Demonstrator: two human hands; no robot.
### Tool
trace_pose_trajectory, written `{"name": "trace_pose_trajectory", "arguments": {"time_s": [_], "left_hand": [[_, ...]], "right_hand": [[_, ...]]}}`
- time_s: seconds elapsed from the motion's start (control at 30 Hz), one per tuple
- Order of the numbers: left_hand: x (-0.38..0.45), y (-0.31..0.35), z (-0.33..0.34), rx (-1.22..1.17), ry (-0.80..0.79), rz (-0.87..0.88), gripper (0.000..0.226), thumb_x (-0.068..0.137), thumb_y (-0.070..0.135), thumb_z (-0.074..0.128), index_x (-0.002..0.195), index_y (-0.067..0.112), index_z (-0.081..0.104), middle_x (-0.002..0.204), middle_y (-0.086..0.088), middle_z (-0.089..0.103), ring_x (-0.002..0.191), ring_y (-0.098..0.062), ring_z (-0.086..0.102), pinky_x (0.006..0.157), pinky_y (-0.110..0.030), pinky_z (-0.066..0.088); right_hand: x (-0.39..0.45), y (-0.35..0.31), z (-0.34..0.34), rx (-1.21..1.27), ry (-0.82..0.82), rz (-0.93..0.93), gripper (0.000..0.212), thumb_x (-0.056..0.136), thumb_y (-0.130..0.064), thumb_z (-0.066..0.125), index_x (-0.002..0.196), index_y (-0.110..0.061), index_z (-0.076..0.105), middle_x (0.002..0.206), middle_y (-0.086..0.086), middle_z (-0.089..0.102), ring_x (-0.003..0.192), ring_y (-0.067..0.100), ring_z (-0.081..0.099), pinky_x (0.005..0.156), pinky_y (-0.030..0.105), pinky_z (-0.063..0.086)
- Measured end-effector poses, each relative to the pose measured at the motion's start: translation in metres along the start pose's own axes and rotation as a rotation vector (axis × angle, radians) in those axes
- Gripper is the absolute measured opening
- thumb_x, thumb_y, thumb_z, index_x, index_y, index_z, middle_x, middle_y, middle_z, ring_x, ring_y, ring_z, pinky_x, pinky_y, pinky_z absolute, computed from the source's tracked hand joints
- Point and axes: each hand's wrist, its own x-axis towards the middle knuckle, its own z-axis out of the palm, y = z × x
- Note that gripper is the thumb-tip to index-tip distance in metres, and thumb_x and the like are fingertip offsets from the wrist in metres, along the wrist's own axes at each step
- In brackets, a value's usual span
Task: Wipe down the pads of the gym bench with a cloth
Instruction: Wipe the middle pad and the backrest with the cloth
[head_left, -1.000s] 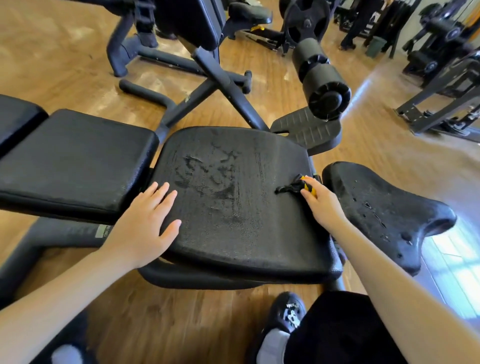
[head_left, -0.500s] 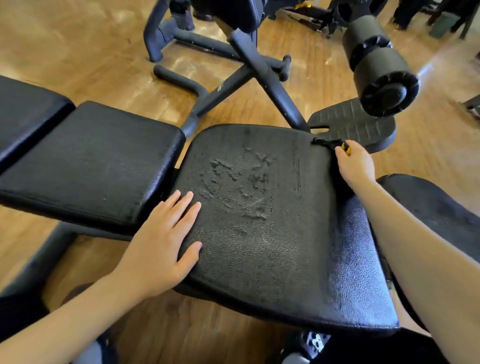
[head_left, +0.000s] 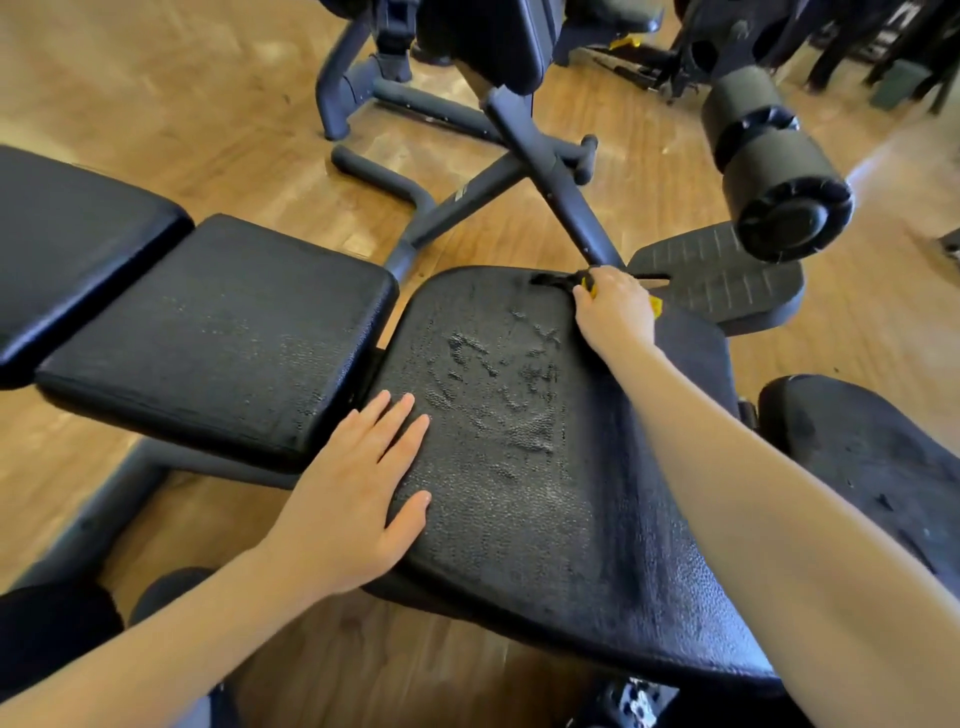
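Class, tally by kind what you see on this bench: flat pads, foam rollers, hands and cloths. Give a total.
Flat pads: 4
Foam rollers: 1
Hands: 2
Cloths: 1
Total: 8

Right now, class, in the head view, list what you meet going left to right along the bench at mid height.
Far-left back pad → middle pad → left hand lying flat → seat pad with worn patches → right hand gripping the cloth → right-side pad.
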Motion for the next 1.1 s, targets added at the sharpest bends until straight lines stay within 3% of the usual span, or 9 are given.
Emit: {"name": "trace_pose_trajectory", "arguments": {"time_s": [0.07, 0.2, 0.33, 0.57, 0.77, 1.1], "left_hand": [[0.001, 0.0, 0.0, -0.002, -0.001, 0.004, 0.065, 0.086, 0.046, 0.036, 0.138, 0.009, 0.043, 0.146, -0.009, 0.037, 0.138, -0.024, 0.026, 0.109, -0.045, 0.021], [0.001, -0.001, 0.001, 0.012, -0.002, 0.015, 0.064, 0.085, 0.044, 0.038, 0.136, 0.007, 0.046, 0.144, -0.012, 0.041, 0.136, -0.028, 0.031, 0.108, -0.049, 0.021], [0.0, -0.001, 0.001, 0.014, -0.007, 0.009, 0.064, 0.085, 0.045, 0.038, 0.135, 0.006, 0.046, 0.144, -0.012, 0.041, 0.136, -0.029, 0.032, 0.108, -0.049, 0.022], [0.001, 0.0, -0.002, 0.046, -0.026, 0.015, 0.064, 0.085, 0.045, 0.037, 0.134, 0.005, 0.048, 0.142, -0.014, 0.043, 0.134, -0.031, 0.035, 0.107, -0.049, 0.022], [0.0, -0.002, -0.002, 0.026, -0.044, 0.005, 0.066, 0.088, 0.049, 0.032, 0.14, 0.01, 0.04, 0.148, -0.008, 0.034, 0.139, -0.023, 0.023, 0.111, -0.042, 0.018], [0.003, 0.002, -0.004, -0.02, -0.054, -0.013, 0.064, 0.084, 0.044, 0.036, 0.134, 0.005, 0.048, 0.142, -0.014, 0.043, 0.135, -0.031, 0.033, 0.106, -0.043, 0.024]], "right_hand": [[0.002, -0.018, 0.009, -0.023, -0.026, -0.051, 0.027, 0.09, -0.027, 0.045, 0.093, -0.004, 0.058, 0.105, 0.015, 0.061, 0.104, 0.034, 0.053, 0.084, 0.039, 0.039], [-0.003, -0.062, 0.025, -0.023, -0.123, -0.168, 0.037, 0.092, -0.029, 0.045, 0.117, -0.003, 0.054, 0.128, 0.013, 0.054, 0.123, 0.031, 0.044, 0.103, 0.039, 0.033], [-0.016, -0.1, 0.034, 0.009, -0.174, -0.308, 0.04, 0.094, -0.032, 0.045, 0.123, -0.005, 0.051, 0.133, 0.011, 0.05, 0.126, 0.027, 0.041, 0.106, 0.038, 0.03], [-0.038, -0.102, 0.034, 0.091, -0.341, -0.508, 0.044, 0.095, -0.028, 0.045, 0.136, -0.014, 0.043, 0.148, 0.002, 0.036, 0.139, 0.018, 0.027, 0.113, 0.031, 0.018], [-0.03, -0.057, 0.011, 0.113, -0.333, -0.349, 0.042, 0.095, -0.025, 0.047, 0.136, -0.016, 0.044, 0.149, -0.001, 0.035, 0.139, 0.015, 0.027, 0.112, 0.028, 0.019], [-0.074, 0.087, -0.046, 0.209, -0.069, 0.215, 0.039, 0.094, -0.02, 0.049, 0.132, -0.013, 0.048, 0.143, 0.005, 0.044, 0.132, 0.023, 0.04, 0.107, 0.03, 0.028]]}}
